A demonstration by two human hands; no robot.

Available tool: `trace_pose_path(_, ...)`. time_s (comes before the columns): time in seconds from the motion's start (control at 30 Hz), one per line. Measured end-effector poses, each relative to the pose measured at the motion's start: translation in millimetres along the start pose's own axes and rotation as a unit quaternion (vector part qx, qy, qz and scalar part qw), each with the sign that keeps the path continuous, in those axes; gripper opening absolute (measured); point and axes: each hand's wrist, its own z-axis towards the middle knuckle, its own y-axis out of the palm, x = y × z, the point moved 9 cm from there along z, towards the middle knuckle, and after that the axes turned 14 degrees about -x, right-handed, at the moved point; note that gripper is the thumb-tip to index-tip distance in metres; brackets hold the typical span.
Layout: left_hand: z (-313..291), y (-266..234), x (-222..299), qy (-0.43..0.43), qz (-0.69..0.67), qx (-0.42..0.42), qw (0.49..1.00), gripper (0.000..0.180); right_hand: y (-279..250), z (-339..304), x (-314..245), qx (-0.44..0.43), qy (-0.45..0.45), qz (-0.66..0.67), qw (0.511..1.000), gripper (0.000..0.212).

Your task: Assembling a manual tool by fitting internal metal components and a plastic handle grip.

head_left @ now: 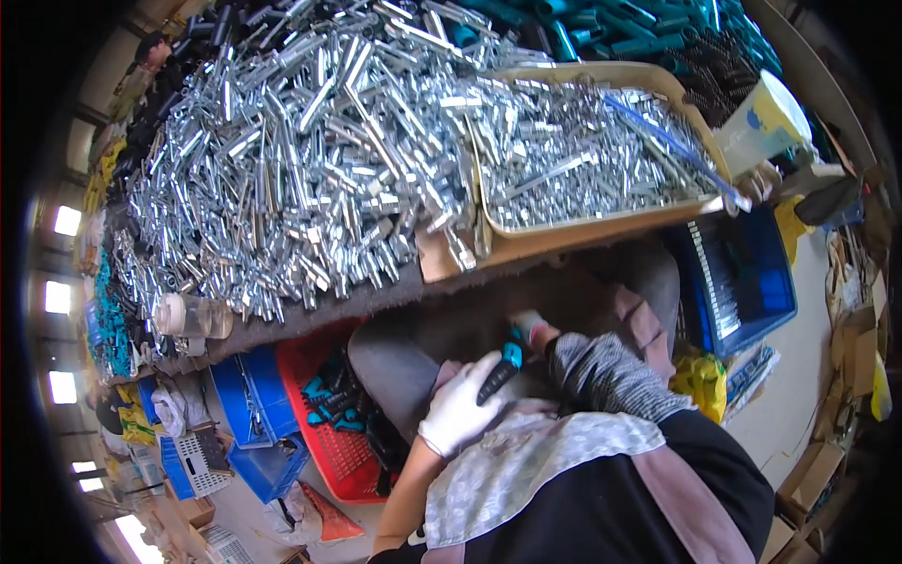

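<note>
My left hand (458, 411), in a white glove, is closed round a black-and-teal tool handle (499, 374) above my lap. Its teal end points up and away from me. Just beyond that end is my right hand (534, 326), gloved too and smeared by motion, with its fingers partly hidden. A bit of teal shows beside it, and I cannot tell whether it is held. To the left of my knee, a red basket (326, 458) contains several similar black-and-teal handles (336, 397).
A bench ahead carries a large heap of shiny metal parts (282, 179) and a cardboard tray (554, 218) of smaller ones. A tilted pale cup (766, 122) stands at the tray's right. Blue crates (252, 395) sit left; another blue crate (742, 282) is right. A person (153, 49) is far left.
</note>
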Motion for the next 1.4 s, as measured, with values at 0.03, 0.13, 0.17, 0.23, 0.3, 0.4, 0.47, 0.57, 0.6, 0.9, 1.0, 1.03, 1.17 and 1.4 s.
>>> trace_pose_path(0.03,4.0,4.3,-3.0,-0.006,0.013,-0.002,1.0,0.055,29.7,9.4,7.8,-0.089,-0.006,-0.042,0.995,0.036)
trace_pose_path(0.13,41.3,24.0,25.4,0.089,0.025,-0.04,0.995,0.052,107.4,-11.0,165.5,0.138,-0.073,-0.212,0.965,0.03)
trace_pose_path(0.17,34.3,31.9,-5.8,0.039,0.024,-0.015,0.999,0.05,110.5,8.1,115.6,0.119,-0.122,-0.2,0.965,0.03)
trace_pose_path(0.23,19.3,36.1,-29.8,-0.037,0.02,0.007,0.999,0.049,91.1,29.5,56.1,-0.191,0.083,0.02,0.978,0.042)
trace_pose_path(0.3,21.8,34.8,-27.3,-0.033,0.028,0.023,0.999,0.049,65.2,12.2,42.6,-0.197,0.115,0.048,0.973,0.042)
trace_pose_path(0.4,27.5,37.6,-32.5,-0.059,-0.007,0.013,0.998,0.049,46.1,-1.9,43.1,-0.202,0.151,0.087,0.964,0.043)
trace_pose_path(0.47,33.4,40.4,-33.3,-0.049,0.009,0.03,0.998,0.049,42.2,-2.7,45.8,-0.203,0.155,0.097,0.962,0.043)
trace_pose_path(0.57,54.6,73.8,-54.0,-0.039,0.02,0.067,0.997,0.051,37.7,3.6,67.3,-0.139,0.159,0.09,0.973,0.042)
trace_pose_path(0.6,58.5,76.6,-53.2,-0.054,0.022,0.059,0.997,0.053,24.7,-1.7,64.2,-0.121,0.195,0.155,0.961,0.042)
trace_pose_path(0.9,88.0,111.5,-93.5,-0.16,-0.075,0.056,0.983,0.033,-99.8,-93.8,-74.4,0.258,-0.006,0.37,0.893,0.023)
trace_pose_path(1.0,84.3,108.4,-98.4,-0.152,-0.077,0.065,0.983,0.034,-102.9,-89.1,-87.5,0.214,0.006,0.318,0.923,0.026)
trace_pose_path(1.03,88.5,112.5,-102.5,-0.148,-0.082,0.039,0.985,0.035,-99.7,-86.9,-84.4,0.176,0.016,0.324,0.93,0.026)
trace_pose_path(1.17,68.5,75.9,-62.5,-0.16,-0.069,-0.022,0.985,0.037,-119.1,-102.8,-106.6,0.093,-0.012,0.447,0.89,0.025)
trace_pose_path(1.4,82.7,99.6,-89.5,-0.145,-0.107,0.038,0.983,0.035,-98.1,-86.5,-87.6,0.191,0.023,0.366,0.911,0.023)
